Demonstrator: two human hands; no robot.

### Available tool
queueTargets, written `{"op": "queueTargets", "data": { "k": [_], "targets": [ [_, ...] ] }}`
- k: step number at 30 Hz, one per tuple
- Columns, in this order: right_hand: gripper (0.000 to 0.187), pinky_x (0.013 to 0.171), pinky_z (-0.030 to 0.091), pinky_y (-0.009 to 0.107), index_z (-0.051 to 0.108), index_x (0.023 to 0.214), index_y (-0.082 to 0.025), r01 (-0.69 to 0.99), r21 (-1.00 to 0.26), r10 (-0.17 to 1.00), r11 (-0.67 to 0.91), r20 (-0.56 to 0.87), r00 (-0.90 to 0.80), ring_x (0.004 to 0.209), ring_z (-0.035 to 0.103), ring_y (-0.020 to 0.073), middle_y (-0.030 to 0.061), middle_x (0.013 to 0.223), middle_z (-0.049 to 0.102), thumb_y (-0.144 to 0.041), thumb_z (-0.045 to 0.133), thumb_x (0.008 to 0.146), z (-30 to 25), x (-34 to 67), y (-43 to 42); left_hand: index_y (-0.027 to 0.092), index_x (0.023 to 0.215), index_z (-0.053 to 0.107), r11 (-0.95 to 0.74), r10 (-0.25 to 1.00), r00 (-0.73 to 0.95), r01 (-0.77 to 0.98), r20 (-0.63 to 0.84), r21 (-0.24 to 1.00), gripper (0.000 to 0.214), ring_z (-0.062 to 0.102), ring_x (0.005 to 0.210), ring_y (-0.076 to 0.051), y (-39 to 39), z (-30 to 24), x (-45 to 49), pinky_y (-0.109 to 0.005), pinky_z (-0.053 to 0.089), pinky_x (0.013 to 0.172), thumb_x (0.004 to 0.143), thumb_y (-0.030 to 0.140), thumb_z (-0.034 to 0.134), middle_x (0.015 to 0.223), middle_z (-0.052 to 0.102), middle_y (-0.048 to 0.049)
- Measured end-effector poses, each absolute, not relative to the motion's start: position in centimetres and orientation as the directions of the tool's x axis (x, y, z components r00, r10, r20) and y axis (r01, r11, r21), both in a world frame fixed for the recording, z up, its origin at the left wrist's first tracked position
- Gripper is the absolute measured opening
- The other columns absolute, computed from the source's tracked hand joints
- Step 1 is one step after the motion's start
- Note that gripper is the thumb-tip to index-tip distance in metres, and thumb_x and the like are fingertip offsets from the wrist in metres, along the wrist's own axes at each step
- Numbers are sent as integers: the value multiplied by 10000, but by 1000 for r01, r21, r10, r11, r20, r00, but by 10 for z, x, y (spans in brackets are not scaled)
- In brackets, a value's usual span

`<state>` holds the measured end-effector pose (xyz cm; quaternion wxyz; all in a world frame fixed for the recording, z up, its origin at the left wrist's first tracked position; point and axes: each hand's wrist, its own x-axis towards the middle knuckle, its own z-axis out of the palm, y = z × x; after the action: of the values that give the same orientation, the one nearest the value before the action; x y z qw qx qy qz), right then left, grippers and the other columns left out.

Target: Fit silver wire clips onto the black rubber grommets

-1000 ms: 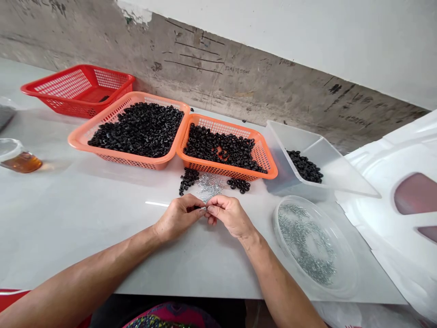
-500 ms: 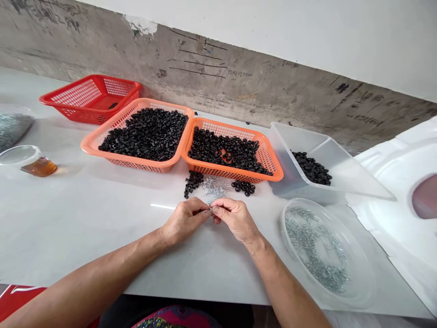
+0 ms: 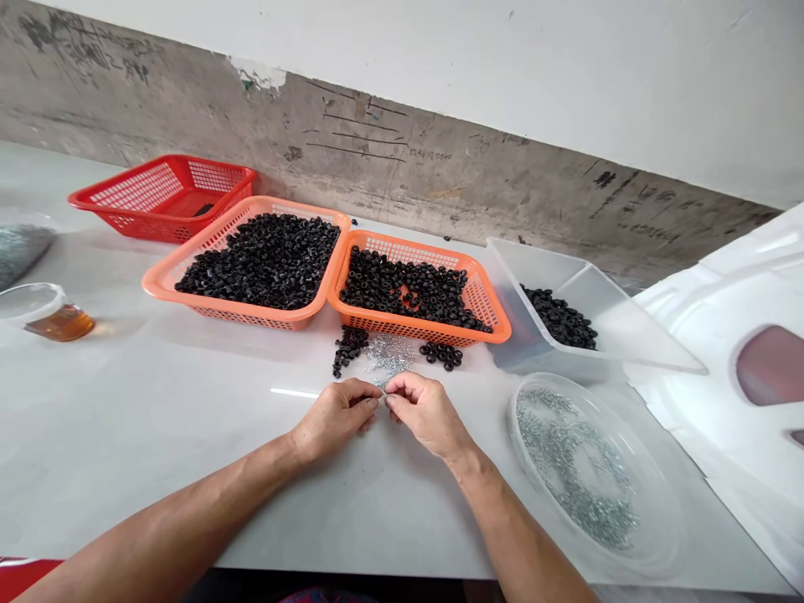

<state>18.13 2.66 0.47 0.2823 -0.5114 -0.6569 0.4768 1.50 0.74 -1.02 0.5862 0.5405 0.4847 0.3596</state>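
My left hand (image 3: 336, 416) and my right hand (image 3: 430, 410) meet over the table, thumbs and forefingers pinched close together. What sits in either pinch is too small to make out. Just beyond the fingertips lies a scatter of tiny silvery metal pieces (image 3: 389, 356). To its left is a small heap of black parts (image 3: 349, 348), and to its right a cluster of black ring-like parts (image 3: 441, 355). A thin white strip (image 3: 294, 393) shows on the table beside my left hand.
Behind stand a red basket (image 3: 94, 198), an orange basket (image 3: 160, 285) and a smaller orange basket (image 3: 402, 325), the orange ones filled with black parts. At right are a tilted clear bin (image 3: 533, 356) and a round tub (image 3: 659, 536) of silvery pieces. A cup (image 3: 63, 322) holds amber liquid.
My fingertips have drawn slightly apart, and both hands have shifted a little within the picture. The whole scene sits slightly lower and further left as the camera moved.
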Motion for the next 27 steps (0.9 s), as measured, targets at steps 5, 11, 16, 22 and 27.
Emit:
{"op": "queueTargets", "data": {
  "k": [5, 11, 16, 22, 27],
  "targets": [
    [72, 526, 453, 238, 590, 762, -183, 443, -897, 984, -3, -82, -160, 554, 547, 126, -13, 596, 587, -201, 526, 734, -10, 186, 37, 108, 926, 609, 341, 932, 158, -70, -327, 938, 241, 560, 568, -129, 10, -14, 16, -290, 451, 636, 712, 212, 569, 639, 626, -20],
    [131, 574, 515, 283, 609, 815, -165, 295, -952, 990, -86, -114, -79, 629, 628, 166, 23, 683, 631, -246, 540, 738, -11, 196, 44, 117, 915, 596, 313, 950, 79, -256, -303, 915, 282, 578, 589, -124, 11, -3, 14, -282, 454, 603, 650, 197, 647, 733, 640, -36],
    [143, 602, 493, 276, 664, 822, -182, 384, -923, 991, 22, -29, -127, 630, 588, 154, 13, 653, 613, -229, 550, 748, -2, 196, 39, 128, 790, 621, 308, 950, 146, -316, -275, 897, 186, 575, 598, -123, 7, 0, 15, -275, 452, 603, 620, 167, 686, 701, 639, -24],
    [168, 668, 475, 268, 679, 826, -192, 368, -904, 951, 216, 110, -289, 707, 571, 146, 27, 766, 597, -181, 519, 775, 9, 186, 26, 126, 844, 631, 397, 912, 284, -428, -296, 812, 213, 587, 613, -119, 3, -5, 14, -243, 420, 562, 641, 127, 696, 730, 623, -19],
    [132, 612, 468, 255, 640, 833, -185, 388, -912, 969, 133, 37, -245, 646, 541, 137, 12, 704, 581, -192, 525, 771, 8, 185, 24, 103, 876, 631, 498, 856, 391, -450, -338, 741, 209, 586, 625, -113, 4, -4, 12, -228, 405, 558, 673, 99, 682, 767, 623, -46]
  ]
}}
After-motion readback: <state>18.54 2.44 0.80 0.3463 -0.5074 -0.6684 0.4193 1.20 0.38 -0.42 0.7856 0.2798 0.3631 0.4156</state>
